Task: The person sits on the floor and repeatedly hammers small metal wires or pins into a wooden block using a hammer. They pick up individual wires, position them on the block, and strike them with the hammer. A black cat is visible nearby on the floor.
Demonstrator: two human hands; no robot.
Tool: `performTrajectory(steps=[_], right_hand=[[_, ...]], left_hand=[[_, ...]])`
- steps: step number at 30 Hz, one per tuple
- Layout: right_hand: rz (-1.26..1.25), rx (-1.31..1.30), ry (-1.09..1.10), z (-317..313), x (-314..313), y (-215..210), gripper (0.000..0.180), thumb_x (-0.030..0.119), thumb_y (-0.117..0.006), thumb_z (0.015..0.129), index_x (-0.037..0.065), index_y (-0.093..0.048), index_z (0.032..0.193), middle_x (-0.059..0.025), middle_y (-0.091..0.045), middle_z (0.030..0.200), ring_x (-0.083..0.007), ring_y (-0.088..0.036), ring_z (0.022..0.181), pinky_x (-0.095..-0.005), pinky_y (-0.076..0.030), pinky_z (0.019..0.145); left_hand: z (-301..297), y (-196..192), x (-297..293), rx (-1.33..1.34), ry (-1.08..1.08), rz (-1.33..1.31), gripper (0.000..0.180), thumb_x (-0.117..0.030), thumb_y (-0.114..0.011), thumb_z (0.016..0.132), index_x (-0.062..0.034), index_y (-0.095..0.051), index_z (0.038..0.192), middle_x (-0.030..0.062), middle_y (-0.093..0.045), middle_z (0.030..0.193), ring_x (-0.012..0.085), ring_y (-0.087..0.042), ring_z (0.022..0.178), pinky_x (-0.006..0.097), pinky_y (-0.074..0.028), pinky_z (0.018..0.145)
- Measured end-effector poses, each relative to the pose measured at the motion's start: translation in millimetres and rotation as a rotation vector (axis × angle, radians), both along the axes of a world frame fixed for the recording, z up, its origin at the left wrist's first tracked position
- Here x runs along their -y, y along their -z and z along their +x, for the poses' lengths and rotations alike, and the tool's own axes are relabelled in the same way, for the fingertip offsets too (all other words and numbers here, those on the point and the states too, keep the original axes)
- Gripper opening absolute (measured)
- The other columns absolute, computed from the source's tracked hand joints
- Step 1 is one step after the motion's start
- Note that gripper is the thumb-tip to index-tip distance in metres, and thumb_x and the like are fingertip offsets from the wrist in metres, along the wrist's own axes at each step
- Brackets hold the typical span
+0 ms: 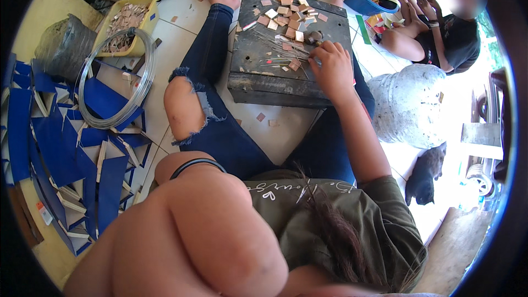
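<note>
My right hand (333, 69) is over the right side of a dark, low wooden block (256, 82) between my legs. Its fingers are curled, with the thumb and fingertips at the ends of several thin grey wires (283, 44). Whatever they pinch is too small to make out. A dark, rounded metal piece (313, 37) lies just beyond the fingers. Small square wooden tiles (286, 14), some copper-coloured, are scattered over the block's far half. My left arm (225, 231), with a black band (197, 164), is bent up close in front; its hand does not show.
At left are a coil of clear wire (82, 91), a yellow basket (151, 14) of wooden pieces and stacked blue panels (60, 148). A blue tub (379, 8) and a seated person (462, 41) are at far right. A filled sack (410, 104) and a black animal (422, 179) are nearer.
</note>
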State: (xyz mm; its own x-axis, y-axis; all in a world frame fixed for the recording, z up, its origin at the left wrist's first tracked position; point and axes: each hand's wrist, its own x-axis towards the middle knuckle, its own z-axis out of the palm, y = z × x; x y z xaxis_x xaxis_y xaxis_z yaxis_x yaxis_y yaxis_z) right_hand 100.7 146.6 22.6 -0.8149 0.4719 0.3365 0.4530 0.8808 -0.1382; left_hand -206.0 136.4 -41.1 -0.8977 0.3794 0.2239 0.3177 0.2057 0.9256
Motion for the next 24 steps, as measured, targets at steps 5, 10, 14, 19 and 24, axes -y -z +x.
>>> performTrajectory(steps=[5, 10, 14, 19, 24], right_hand=[[0.001, 0.005, 0.006, -3, 0, -1, 0.008, 0.014, -0.068, 0.076, 0.009, -0.066, 0.081, -0.0052, -0.058, 0.089, -0.0253, -0.055, 0.092, -0.0374, -0.043, 0.082], [-0.004, -0.067, -0.021, -2, 0, 0, 0.008, 0.012, -0.065, 0.078, 0.007, -0.063, 0.083, -0.0065, -0.059, 0.089, -0.0270, -0.055, 0.092, -0.0385, -0.043, 0.082], [-0.037, -0.093, -0.043, -3, -2, 1, 0.008, 0.010, -0.064, 0.079, 0.005, -0.060, 0.082, -0.0092, -0.059, 0.086, -0.0296, -0.056, 0.088, -0.0400, -0.044, 0.080], [-0.104, -0.121, -0.076, -4, 0, -1, 0.008, 0.009, -0.062, 0.078, 0.003, -0.057, 0.077, -0.0131, -0.061, 0.080, -0.0326, -0.059, 0.081, -0.0431, -0.046, 0.077], [-0.197, -0.123, -0.036, 1, 4, -4, 0.010, 0.009, -0.064, 0.074, 0.002, -0.058, 0.072, -0.0153, -0.062, 0.077, -0.0343, -0.060, 0.077, -0.0437, -0.048, 0.072]], left_hand=[[-72, 70, -44, 0.009, -0.156, -0.222, 0.109, -0.049, -0.059, 0.082, -0.0006, 0.018, 0.143, 0.0283, 0.018, 0.150, 0.0386, 0.017, 0.140, 0.053, 0.009, 0.112], [-65, 58, -40, 0.157, -0.133, -0.052, 0.109, -0.049, -0.059, 0.082, -0.0013, 0.018, 0.143, 0.0277, 0.019, 0.150, 0.0375, 0.017, 0.140, 0.053, 0.009, 0.111], [-58, 42, -39, 0.495, -0.050, 0.247, 0.114, -0.033, -0.070, 0.077, -0.0003, 0.018, 0.143, 0.0287, 0.019, 0.150, 0.0387, 0.018, 0.140, 0.048, 0.008, 0.113], [-65, 66, -37, -0.069, -0.144, -0.006, 0.120, -0.018, -0.075, 0.069, 0.0015, 0.018, 0.142, 0.0329, 0.018, 0.147, 0.0406, 0.018, 0.139, 0.044, 0.008, 0.114], [-68, 76, -42, -0.070, -0.136, -0.089, 0.117, -0.018, -0.072, 0.071, 0.0005, 0.018, 0.142, 0.0330, 0.019, 0.147, 0.0404, 0.018, 0.139, 0.046, 0.010, 0.113]])
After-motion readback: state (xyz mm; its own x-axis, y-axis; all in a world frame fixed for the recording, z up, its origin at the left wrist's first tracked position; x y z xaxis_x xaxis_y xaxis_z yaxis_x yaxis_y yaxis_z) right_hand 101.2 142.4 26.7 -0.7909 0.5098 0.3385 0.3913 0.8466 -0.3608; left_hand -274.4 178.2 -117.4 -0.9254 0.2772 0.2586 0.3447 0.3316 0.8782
